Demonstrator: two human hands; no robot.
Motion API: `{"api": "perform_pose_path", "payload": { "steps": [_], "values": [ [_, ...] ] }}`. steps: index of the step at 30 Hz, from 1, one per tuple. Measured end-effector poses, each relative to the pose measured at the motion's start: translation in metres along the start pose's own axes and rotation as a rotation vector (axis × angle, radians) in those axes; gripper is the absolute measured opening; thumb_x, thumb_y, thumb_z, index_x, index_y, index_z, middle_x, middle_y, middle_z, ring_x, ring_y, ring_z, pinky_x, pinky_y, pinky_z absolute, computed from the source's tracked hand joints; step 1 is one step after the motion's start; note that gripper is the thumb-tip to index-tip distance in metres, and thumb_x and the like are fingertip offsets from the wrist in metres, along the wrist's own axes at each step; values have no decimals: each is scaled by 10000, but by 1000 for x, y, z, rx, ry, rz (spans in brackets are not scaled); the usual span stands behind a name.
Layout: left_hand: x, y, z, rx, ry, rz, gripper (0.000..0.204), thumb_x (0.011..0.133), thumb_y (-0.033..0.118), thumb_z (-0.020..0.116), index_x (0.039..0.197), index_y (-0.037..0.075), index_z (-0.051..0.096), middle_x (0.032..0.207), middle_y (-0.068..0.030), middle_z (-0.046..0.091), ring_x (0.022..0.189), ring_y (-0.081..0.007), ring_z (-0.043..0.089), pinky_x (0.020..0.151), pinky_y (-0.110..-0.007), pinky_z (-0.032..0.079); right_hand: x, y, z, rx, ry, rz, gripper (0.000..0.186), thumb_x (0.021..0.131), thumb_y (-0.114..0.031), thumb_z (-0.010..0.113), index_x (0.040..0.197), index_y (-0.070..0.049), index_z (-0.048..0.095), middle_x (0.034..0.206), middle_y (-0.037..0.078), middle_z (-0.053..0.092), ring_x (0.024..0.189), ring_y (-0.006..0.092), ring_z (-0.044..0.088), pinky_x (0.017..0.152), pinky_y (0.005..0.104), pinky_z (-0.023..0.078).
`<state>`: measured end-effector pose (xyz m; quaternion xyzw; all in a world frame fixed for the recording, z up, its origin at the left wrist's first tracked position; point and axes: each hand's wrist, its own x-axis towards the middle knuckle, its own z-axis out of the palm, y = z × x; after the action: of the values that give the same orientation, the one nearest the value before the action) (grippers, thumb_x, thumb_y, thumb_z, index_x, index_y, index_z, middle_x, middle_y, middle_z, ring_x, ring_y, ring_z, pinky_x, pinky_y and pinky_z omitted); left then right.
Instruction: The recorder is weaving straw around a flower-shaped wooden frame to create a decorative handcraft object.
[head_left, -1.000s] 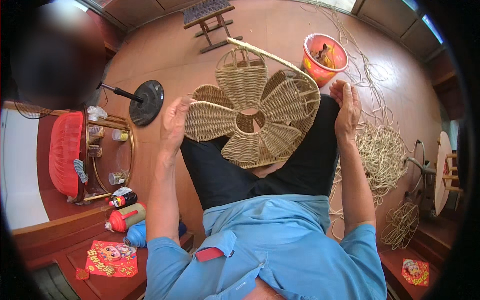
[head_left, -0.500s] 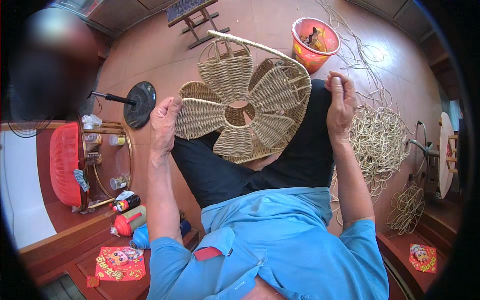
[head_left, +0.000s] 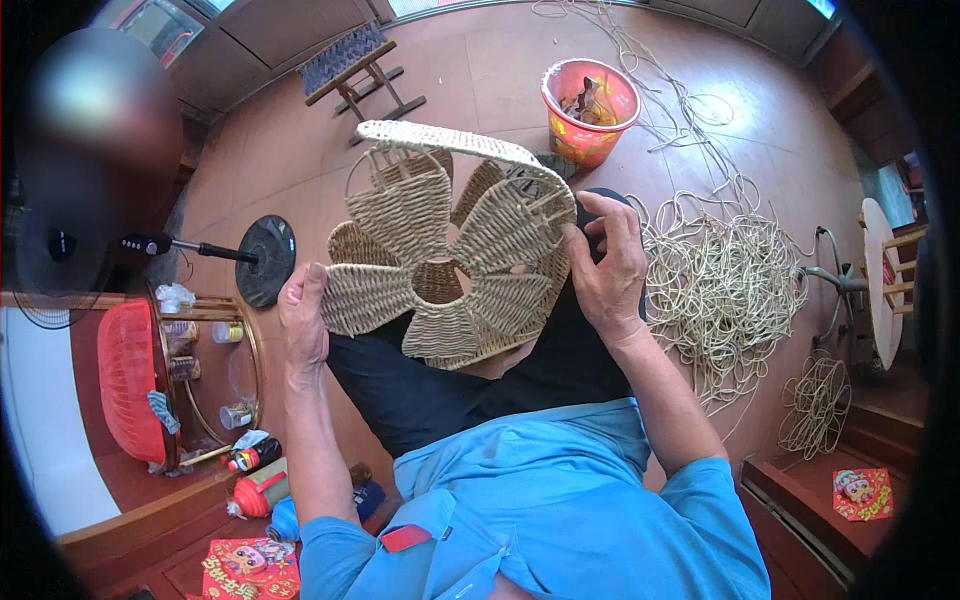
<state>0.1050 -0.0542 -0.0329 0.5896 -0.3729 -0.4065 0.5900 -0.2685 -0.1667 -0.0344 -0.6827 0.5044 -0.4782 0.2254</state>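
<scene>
A woven straw basket (head_left: 428, 332) with flower-like petals round a central hole rests over my lap, its thick braided rim (head_left: 450, 138) arching along the far side. My left hand (head_left: 304, 315) is closed on the tip of the left petal, thumb on top. At the basket's right edge is my right hand (head_left: 612, 275), thumb and fingers apart and curved. Its thumb tip is close to the woven edge; I cannot tell whether it touches. Bare thin ribs show at the upper right petal, beside that hand.
Loose cord lies in a large heap (head_left: 725, 285) on the floor at right, with a smaller coil (head_left: 815, 405) nearer. A red bucket (head_left: 590, 140) and a woven-top stool (head_left: 350, 75) stand beyond the basket. At left are a fan's round base (head_left: 266, 262) and a red plastic cover (head_left: 130, 380).
My right hand has come in leftward to the basket's edge, and its fingers have spread. The basket has tilted, its far rim swinging left. The whole view has shifted somewhat.
</scene>
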Motion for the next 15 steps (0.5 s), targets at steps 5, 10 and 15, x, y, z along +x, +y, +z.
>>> {"api": "perform_pose_path", "payload": {
  "steps": [5,10,15],
  "values": [
    [-2,1,4,-33,31,7,339,1082,386,686,924,87,671,857,51,670,767,-21,571,709,-230,469,-2,-2,-3,-85,26,-227,410,885,-38,772,1281,-72,677,1139,144,651,997,315,654,846,401,557],
    [2,-4,-2,-53,18,1,327,1084,371,688,910,94,673,861,62,654,784,-18,534,730,-230,437,14,-16,0,-121,-188,-170,358,948,-137,737,1291,-67,665,996,134,762,811,313,753,716,423,590],
    [5,-6,-3,-44,-14,63,309,1089,354,683,930,89,695,858,65,652,791,-20,526,743,-228,424,33,-27,0,-251,-266,-214,378,998,-258,683,1270,0,632,909,200,768,805,356,769,701,459,602]
  ]
}}
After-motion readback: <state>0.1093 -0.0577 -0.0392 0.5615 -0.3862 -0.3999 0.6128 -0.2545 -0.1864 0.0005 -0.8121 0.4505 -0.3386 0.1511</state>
